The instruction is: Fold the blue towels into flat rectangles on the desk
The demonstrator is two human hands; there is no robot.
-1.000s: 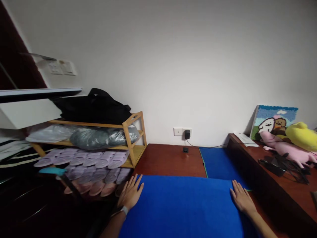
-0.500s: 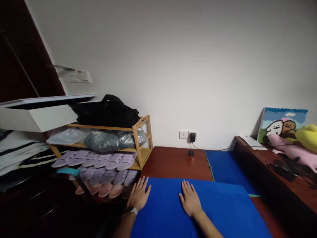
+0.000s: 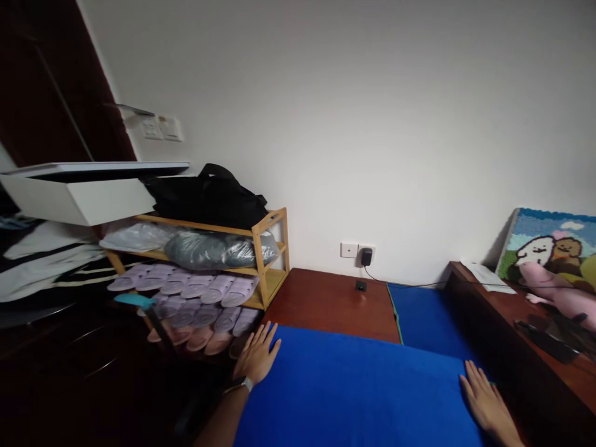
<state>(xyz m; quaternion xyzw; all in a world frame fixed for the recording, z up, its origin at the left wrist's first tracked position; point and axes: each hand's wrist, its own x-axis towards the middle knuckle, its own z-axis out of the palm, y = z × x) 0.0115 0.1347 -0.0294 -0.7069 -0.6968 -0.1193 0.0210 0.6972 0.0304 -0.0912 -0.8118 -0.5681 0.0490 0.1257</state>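
Observation:
A blue cloth (image 3: 363, 391) lies spread flat over the reddish-brown tabletop (image 3: 335, 301). My left hand (image 3: 257, 358) rests flat at the cloth's far left corner, fingers stretched out, a watch on the wrist. At the far right corner my right hand (image 3: 487, 397) lies with its fingers extended along the cloth's edge. Neither hand grips anything. Beyond the cloth, a strip of bare wood shows, and another blue piece with a green edge (image 3: 421, 313) lies to its right.
Left stands a wooden rack (image 3: 261, 267) with purple slippers (image 3: 205, 288), a black bag (image 3: 209, 198) and a white box (image 3: 84, 195). A black plug (image 3: 366, 256) sits in the wall socket, its cable running right. A raised ledge on the right holds a pink plush toy (image 3: 554, 288).
My right hand has moved right across the blue cloth, from its middle to the far right corner. My left hand stays at the left corner. The view has shifted slightly.

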